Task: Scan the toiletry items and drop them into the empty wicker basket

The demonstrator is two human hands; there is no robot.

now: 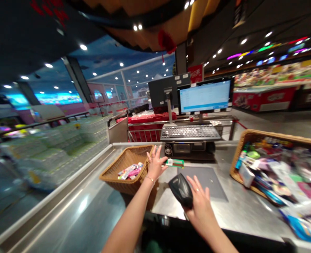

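Observation:
My right hand (pixel 200 211) grips a black handheld barcode scanner (pixel 181 190) over the steel checkout counter (pixel 224 211). My left hand (pixel 155 165), fingers spread, is at the right rim of a small wicker basket (pixel 126 165). A green flat packet (pixel 174 162) touches my left thumb, and I cannot tell whether that hand holds it. Several bright wrapped items (pixel 130 171) lie in the small basket. A dark glass scanner plate (pixel 204 182) is set in the counter below the packet.
A large wicker basket (pixel 273 168) packed with assorted goods stands on the counter to the right. Ahead are a keyboard (pixel 189 133) and a monitor (pixel 204 96). A steel rail and belt run along the left, beside shrink-wrapped stacks of bottles (pixel 58 154).

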